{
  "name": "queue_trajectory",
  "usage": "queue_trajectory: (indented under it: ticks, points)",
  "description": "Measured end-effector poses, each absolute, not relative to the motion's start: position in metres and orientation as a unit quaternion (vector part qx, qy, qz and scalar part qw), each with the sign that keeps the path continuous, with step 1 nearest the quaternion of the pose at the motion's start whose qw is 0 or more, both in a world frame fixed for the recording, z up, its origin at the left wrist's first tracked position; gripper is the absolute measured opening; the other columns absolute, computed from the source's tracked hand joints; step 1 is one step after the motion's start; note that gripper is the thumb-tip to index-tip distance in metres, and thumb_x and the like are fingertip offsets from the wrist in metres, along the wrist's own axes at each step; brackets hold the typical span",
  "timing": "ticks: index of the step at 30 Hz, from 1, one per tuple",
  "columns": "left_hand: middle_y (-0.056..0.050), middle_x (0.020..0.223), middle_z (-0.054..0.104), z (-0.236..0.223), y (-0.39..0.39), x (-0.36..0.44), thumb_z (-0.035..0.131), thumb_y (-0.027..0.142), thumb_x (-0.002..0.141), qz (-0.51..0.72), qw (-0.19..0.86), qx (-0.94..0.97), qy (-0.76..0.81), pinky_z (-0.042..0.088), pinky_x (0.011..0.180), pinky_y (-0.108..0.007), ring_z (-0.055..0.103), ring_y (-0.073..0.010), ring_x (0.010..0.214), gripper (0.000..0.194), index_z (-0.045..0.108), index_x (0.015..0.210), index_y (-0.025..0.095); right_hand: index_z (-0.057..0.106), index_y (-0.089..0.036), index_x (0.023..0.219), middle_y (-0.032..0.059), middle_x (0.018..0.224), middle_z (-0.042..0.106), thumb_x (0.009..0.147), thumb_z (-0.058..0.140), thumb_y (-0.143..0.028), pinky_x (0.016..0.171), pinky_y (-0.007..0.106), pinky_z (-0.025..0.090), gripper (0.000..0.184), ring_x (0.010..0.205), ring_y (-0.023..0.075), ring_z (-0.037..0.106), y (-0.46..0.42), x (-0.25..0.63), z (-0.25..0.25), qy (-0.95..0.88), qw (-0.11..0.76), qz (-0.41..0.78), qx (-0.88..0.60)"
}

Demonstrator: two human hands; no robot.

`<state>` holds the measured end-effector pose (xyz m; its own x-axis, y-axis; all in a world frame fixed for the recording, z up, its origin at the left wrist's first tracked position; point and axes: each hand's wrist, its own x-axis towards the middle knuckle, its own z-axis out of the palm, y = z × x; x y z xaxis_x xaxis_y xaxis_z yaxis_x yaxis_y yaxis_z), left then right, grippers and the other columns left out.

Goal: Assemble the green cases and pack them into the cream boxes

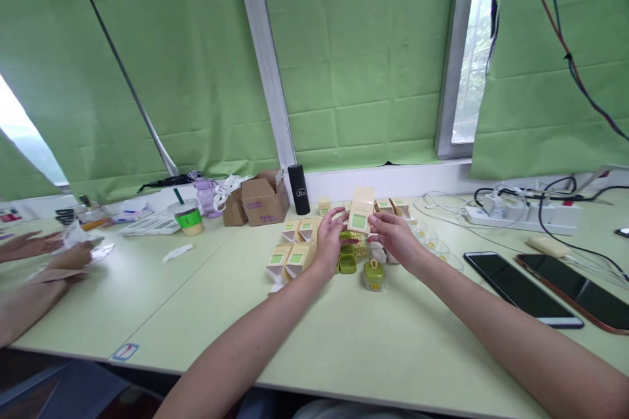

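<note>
Head view shows the right hand (393, 232) pinching a cream carton (362, 209) above the green-lidded container (375, 275), the left hand's (331, 236) fingers loosely curled beside it (its exact contact unclear).

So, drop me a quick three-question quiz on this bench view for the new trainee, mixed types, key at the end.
1. True or false: the right hand grips the cream carton with the green patch.
2. What stands just right of the larger cardboard box?
a) purple bottle
b) black cylinder
c) power strip
3. Fill in the number: ____ phones lie on the right side of the table.

Key: 1 true; 2 b; 3 two.
</note>
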<state>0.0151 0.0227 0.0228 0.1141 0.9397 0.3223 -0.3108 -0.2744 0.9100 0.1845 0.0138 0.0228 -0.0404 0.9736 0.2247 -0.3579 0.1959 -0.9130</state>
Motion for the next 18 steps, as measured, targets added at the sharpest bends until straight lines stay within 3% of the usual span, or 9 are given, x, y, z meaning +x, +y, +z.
queue_trajectory:
  ticks: [7,10,18]
  points:
    - [-0.015,0.143,0.063,0.013,0.016,0.013,0.073,0.021,0.082,0.572,0.467,0.621,0.264,0.058,0.1,-0.043,0.058,-0.0319,0.136,0.052,0.059,0.132,0.02,0.074,-0.019,0.088,0.0057,0.089,0.076,0.063,0.094,-0.051,0.063,0.028,0.059,0.045,0.075,0.0164,0.067,0.013,0.185,0.017,-0.455,0.627,0.548,-0.316]
    - [-0.015,0.143,0.062,0.01,0.018,0.014,0.073,0.018,0.083,0.573,0.448,0.634,0.263,0.052,0.109,-0.045,0.057,-0.0303,0.138,0.049,0.058,0.13,0.021,0.073,-0.019,0.093,0.0064,0.09,0.076,0.066,0.093,-0.05,0.064,0.03,0.06,0.046,0.076,0.018,0.069,0.015,0.184,0.012,-0.465,0.625,0.54,-0.319]
    - [-0.016,0.143,0.061,0.004,0.017,0.013,0.076,0.021,0.085,0.573,0.441,0.642,0.254,0.051,0.11,-0.046,0.057,-0.0299,0.136,0.051,0.055,0.131,0.022,0.072,-0.021,0.097,0.0074,0.097,0.078,0.068,0.092,-0.052,0.066,0.031,0.061,0.047,0.083,0.0206,0.072,0.018,0.182,0.003,-0.485,0.625,0.519,-0.323]
